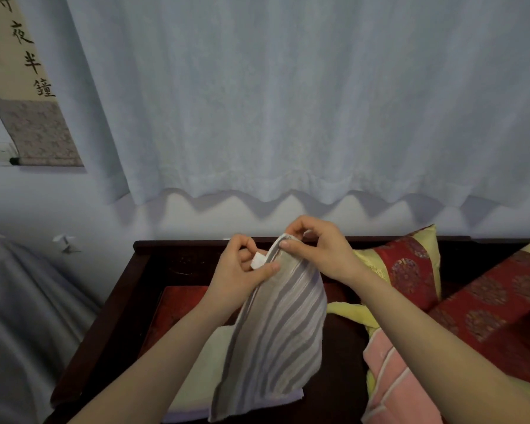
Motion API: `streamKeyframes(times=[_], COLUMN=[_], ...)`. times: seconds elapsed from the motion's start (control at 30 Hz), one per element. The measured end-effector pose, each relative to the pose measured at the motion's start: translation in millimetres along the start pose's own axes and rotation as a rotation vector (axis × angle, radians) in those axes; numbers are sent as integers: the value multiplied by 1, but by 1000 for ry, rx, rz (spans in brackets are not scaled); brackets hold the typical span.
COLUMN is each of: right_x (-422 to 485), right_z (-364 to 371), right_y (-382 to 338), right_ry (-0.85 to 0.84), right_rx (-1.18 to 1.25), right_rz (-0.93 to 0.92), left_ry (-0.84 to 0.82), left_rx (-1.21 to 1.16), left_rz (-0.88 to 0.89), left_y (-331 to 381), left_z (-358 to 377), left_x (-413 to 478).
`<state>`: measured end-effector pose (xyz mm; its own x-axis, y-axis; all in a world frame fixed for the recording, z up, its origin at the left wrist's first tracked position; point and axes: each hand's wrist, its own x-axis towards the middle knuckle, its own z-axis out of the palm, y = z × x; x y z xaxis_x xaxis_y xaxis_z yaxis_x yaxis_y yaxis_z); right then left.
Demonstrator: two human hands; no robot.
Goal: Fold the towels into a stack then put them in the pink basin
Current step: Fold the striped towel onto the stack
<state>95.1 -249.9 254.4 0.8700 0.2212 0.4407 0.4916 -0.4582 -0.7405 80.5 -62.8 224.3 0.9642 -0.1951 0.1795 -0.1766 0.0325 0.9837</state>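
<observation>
Left hand [245, 267] and right hand [315, 246] each pinch the top edge of the striped towel [276, 332], held hanging, apparently to align corners for folding. A cream towel [202, 362] lies flat beneath it on the bench [104, 316].

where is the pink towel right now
In the head view, the pink towel lies at the lower right, over a yellow towel, right of the held-up striped towel.
</observation>
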Motion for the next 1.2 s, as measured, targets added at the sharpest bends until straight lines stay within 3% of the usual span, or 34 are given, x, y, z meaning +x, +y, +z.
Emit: streamKeyframes(times=[0.13,0.27,0.37,0.47,0.53,0.6,0.67,0.8,0.93,1.07,1.13,1.2], right_x=[6,7,6,8,13,13,9,15,33,44,42,39], right_z=[-17,-31,-34,-47,-65,-81,-86,-74,-59,-47,-36,-20], right_y=[-11,-20,-21,-12,10,40,69,87,80,76,67,53], right_ry=[105,101,127,221,347,278,205,336,375,371,332,232], right_rx=[151,374,371,322,249,94,-31,19,39,32,83,149], right_rz=[57,59,67,73,128,252,348,334,340,332,297,233], left_ry=[-138,-155,-156,-258,-108,39,-62,-163,-319,-271,-307,-444], left_rx=[275,402,450,517,520,496,610,901,1209,1219,1415,1672], left_rz=[19,57,69,41,85,163,246,436,511,401,303,121], left_y=[-34,-63,-73,-73,-61,-35,0,58,88,87,72,43], left_z=[-16,-27,-26,-27,-43,-64,-76,-88,-108,-132,-137,-133], left_x=[-19,-34,-38,-38,-23,0,21,61,93,101,96,82])
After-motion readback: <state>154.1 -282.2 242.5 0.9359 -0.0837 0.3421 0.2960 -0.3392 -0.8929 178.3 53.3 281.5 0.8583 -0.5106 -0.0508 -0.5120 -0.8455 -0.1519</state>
